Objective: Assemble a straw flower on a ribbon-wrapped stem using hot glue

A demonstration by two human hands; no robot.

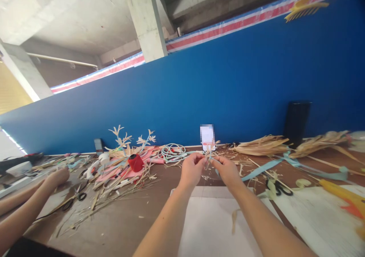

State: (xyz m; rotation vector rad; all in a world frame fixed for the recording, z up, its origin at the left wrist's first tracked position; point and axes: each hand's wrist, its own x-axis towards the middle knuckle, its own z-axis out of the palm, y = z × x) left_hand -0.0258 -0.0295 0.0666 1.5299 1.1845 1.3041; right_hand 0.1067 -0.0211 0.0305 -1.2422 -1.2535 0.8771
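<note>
My left hand (192, 171) and my right hand (226, 170) meet over the table, fingertips close together. Pinched in the left fingers is a small pale husk flower (210, 147), its petals sticking up above the hands. My right fingers are closed on a light-blue strip (217, 172) at the flower's stem; part of it shows below the fingers. The exact grip is partly hidden. Just behind stands a phone (207, 135) with a lit screen, leaning on the blue partition. Beneath my forearms lies a white sheet (211, 219).
Finished husk flowers (122, 137), a red thread spool (135, 162) and coiled pale cord (172, 152) lie left. Husk bundles (261, 145), blue ribbon (262, 169), black scissors (281, 188) and a yellow glue gun (342, 194) lie right. A co-worker's arms (31, 203) reach in from the left.
</note>
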